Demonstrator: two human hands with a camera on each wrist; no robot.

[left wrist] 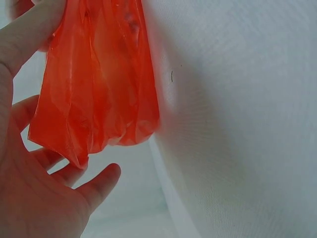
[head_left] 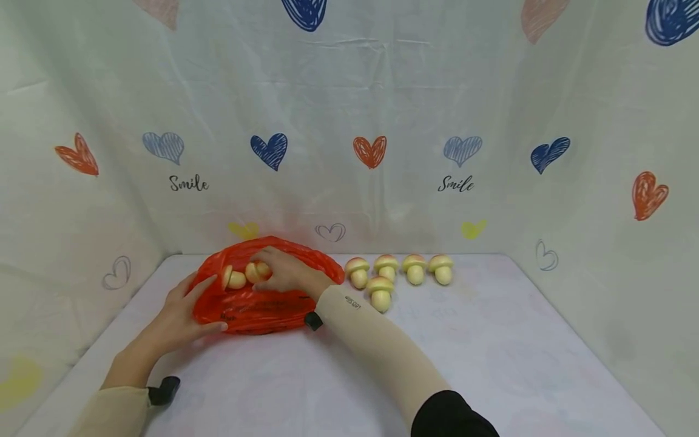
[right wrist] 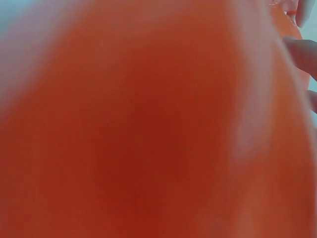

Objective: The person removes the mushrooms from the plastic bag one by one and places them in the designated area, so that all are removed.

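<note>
A red plastic bag (head_left: 262, 315) lies open on its side on the table. My left hand (head_left: 182, 318) is spread at its left edge, thumb low in front and the other fingers fairly straight against the plastic. In the left wrist view, that edge of the bag (left wrist: 109, 89) hangs between thumb and fingers. My right hand (head_left: 284, 271) reaches over the bag's opening with its fingertips curled on a toy mushroom (head_left: 255, 272). Another mushroom (head_left: 235, 279) lies just left of it on the red plastic. Red plastic (right wrist: 148, 124) nearly fills the right wrist view, with fingers at its right edge.
Several mushrooms with pinkish caps and pale stems stand right of the bag: a back row ending in one mushroom (head_left: 441, 269), and a mushroom (head_left: 380, 294) in front. The white table (head_left: 491, 364) meets a heart-printed curtain (head_left: 327, 91) behind and at the sides.
</note>
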